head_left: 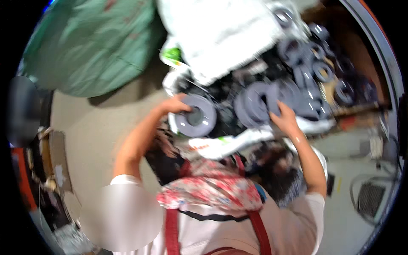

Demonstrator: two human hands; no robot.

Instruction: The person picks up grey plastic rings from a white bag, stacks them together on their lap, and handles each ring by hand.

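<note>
My left hand [176, 105] is closed on the rim of a glossy grey ring [207, 115], its thumb lying toward the ring's dark middle. To the right, my right hand [284, 117] grips the near edge of a wide grey disc [284, 95], which stands tilted against the heap. Between the two hands, several similar grey rings [250, 104] lean on one another in a row. Under and behind them lie shiny black pieces [223, 91], too blurred to name. An edge of white plastic sack [233, 142] runs along the near side of these parts.
A large white sack [221, 34] lies at the back, and a bulging green sack [93, 46] at the far left. More grey rings [323, 71] are heaped at the right, beside a brown board edge [357, 109]. A cable [352, 191] loops over the floor at lower right.
</note>
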